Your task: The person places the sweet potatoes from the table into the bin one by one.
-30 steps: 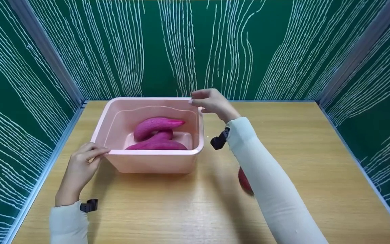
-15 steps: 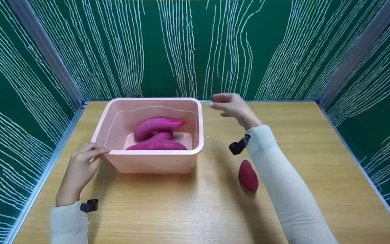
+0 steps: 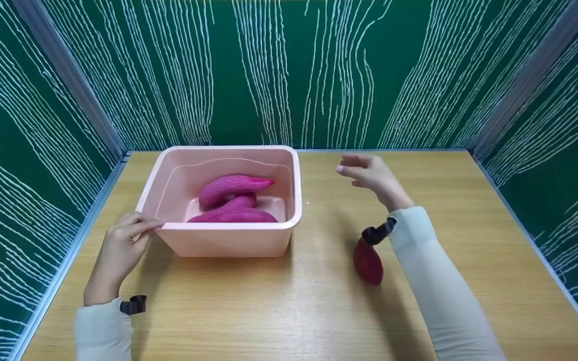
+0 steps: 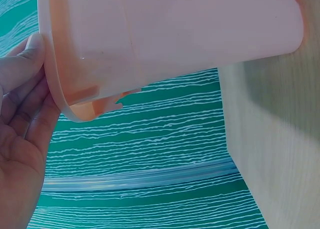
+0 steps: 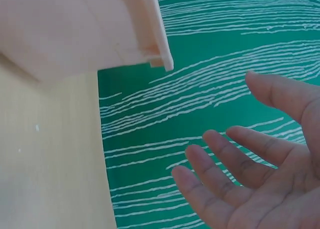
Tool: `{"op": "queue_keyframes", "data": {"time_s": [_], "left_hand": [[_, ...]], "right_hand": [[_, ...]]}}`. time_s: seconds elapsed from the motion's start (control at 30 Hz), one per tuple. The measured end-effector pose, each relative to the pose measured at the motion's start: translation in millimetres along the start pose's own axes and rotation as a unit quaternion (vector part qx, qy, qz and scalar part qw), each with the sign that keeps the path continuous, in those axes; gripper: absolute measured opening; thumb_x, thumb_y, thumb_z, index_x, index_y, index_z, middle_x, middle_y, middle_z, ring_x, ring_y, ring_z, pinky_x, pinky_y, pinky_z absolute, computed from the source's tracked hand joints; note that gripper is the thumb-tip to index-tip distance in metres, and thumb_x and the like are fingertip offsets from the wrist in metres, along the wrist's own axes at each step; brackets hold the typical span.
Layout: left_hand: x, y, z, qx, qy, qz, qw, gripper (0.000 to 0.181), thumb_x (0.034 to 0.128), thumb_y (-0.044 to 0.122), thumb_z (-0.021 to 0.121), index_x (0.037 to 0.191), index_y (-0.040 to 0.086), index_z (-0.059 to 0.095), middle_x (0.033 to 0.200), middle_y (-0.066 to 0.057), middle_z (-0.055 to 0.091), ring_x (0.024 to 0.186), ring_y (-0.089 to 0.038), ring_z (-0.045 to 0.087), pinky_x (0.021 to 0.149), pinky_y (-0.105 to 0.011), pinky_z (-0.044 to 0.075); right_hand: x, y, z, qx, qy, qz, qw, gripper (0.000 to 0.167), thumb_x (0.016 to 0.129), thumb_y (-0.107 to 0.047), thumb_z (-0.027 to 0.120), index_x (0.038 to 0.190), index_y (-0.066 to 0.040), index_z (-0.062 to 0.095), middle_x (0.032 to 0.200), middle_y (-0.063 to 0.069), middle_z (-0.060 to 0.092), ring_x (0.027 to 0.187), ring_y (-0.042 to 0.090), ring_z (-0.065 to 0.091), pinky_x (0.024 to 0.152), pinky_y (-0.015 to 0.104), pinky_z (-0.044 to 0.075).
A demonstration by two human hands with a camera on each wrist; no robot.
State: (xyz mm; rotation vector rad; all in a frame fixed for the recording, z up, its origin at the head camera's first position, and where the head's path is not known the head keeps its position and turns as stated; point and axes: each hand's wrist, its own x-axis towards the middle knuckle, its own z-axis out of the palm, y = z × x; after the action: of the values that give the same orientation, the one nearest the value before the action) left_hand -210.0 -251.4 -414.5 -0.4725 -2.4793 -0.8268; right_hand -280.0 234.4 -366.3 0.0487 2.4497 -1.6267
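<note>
A pink plastic bin (image 3: 229,240) stands on the table, left of centre in the head view. My left hand (image 3: 119,250) pinches its near left rim between thumb and fingers, which the left wrist view shows close up. Inside the bin lie purple sweet potatoes: a curved one (image 3: 229,188) at the back and a longer shape (image 3: 236,215) in front, partly hidden by the near wall. Off to the bin's right, my right hand (image 3: 373,180) hovers with relaxed, spread fingers and nothing in them. Below that wrist lies a darker sweet potato (image 3: 368,263), its top end covered by the wrist camera.
The wooden table (image 3: 249,311) is bounded by green panels (image 3: 314,75) with white wavy lines at the back and sides. Metal strips (image 3: 68,260) run along its edges. Small pale specks lie to the right of the bin.
My right hand has left the bin's far right corner and moved rightward and nearer, uncovering most of the loose sweet potato. The left hand, the bin and its contents stay put.
</note>
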Motion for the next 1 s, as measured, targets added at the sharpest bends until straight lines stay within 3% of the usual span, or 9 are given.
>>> {"op": "queue_keyframes", "data": {"time_s": [0.07,0.13,0.27,0.43,0.6,0.83,1.0], "left_hand": [[-0.2,-0.5,0.0,-0.001,0.002,0.005,1.0,0.023,0.0768,-0.01,0.073,0.094,0.005,0.077,0.088,-0.008,0.067,0.09,-0.021,0.06,0.088,-0.028,0.053],[-0.3,-1.0,0.2,-0.004,0.006,0.013,0.9999,0.022,0.0755,-0.011,0.074,0.092,0.004,0.077,0.087,-0.008,0.067,0.088,-0.02,0.06,0.089,-0.014,0.051],[-0.6,-0.9,0.7,-0.012,0.012,0.025,0.9995,0.023,0.0738,-0.014,0.073,0.09,0.002,0.077,0.085,-0.01,0.067,0.086,-0.02,0.059,0.084,0.009,0.035],[-1.0,-0.9,0.8,-0.015,0.009,0.015,0.9997,0.025,0.0744,-0.016,0.071,0.091,0.002,0.077,0.087,-0.01,0.068,0.089,-0.022,0.06,0.088,0.007,0.034],[-1.0,-0.8,0.8,-0.011,0.002,0.005,0.9999,0.025,0.0758,-0.014,0.071,0.092,0.003,0.077,0.089,-0.01,0.068,0.091,-0.023,0.062,0.088,-0.003,0.041],[0.3,-0.6,0.6,-0.012,0.006,0.012,0.9998,0.024,0.0749,-0.015,0.072,0.091,0.002,0.077,0.087,-0.01,0.068,0.089,-0.022,0.062,0.087,0.008,0.034],[0.2,-1.7,0.7,-0.006,0.005,0.013,0.9999,0.025,0.0746,-0.015,0.072,0.091,0.003,0.077,0.088,-0.01,0.068,0.09,-0.024,0.063,0.088,0.001,0.039]], "right_hand": [[-2.3,7.2,-2.6,0.002,-0.002,0.001,1.0,0.065,0.092,-0.036,0.064,0.146,-0.008,0.039,0.148,0.014,0.042,0.133,0.029,0.046,0.113,0.047,0.039],[-4.7,14.5,-4.7,0.007,-0.003,0.005,1.0,0.066,0.093,-0.035,0.063,0.146,-0.006,0.037,0.148,0.015,0.041,0.133,0.03,0.045,0.113,0.047,0.038],[-10.0,27.8,-7.6,0.029,-0.003,0.015,0.9995,0.068,0.093,-0.034,0.063,0.147,-0.004,0.035,0.149,0.017,0.04,0.135,0.031,0.042,0.114,0.047,0.036],[-17.7,44.3,-11.0,0.051,-0.002,0.027,0.9983,0.07,0.093,-0.035,0.063,0.148,-0.004,0.032,0.15,0.016,0.038,0.137,0.031,0.039,0.115,0.047,0.035],[-25.9,62.8,-13.6,0.061,0.001,0.04,0.9973,0.073,0.093,-0.037,0.063,0.149,-0.005,0.03,0.151,0.016,0.036,0.138,0.031,0.038,0.115,0.046,0.035],[-34.6,88.2,-14.4,0.055,0.0,0.051,0.9972,0.077,0.092,-0.04,0.063,0.15,-0.003,0.027,0.151,0.019,0.035,0.138,0.033,0.036,0.116,0.047,0.034],[-39.2,106.2,-11.5,0.049,-0.007,0.061,0.9969,0.076,0.093,-0.04,0.061,0.15,-0.003,0.027,0.15,0.02,0.035,0.138,0.034,0.037,0.115,0.05,0.035]]}}
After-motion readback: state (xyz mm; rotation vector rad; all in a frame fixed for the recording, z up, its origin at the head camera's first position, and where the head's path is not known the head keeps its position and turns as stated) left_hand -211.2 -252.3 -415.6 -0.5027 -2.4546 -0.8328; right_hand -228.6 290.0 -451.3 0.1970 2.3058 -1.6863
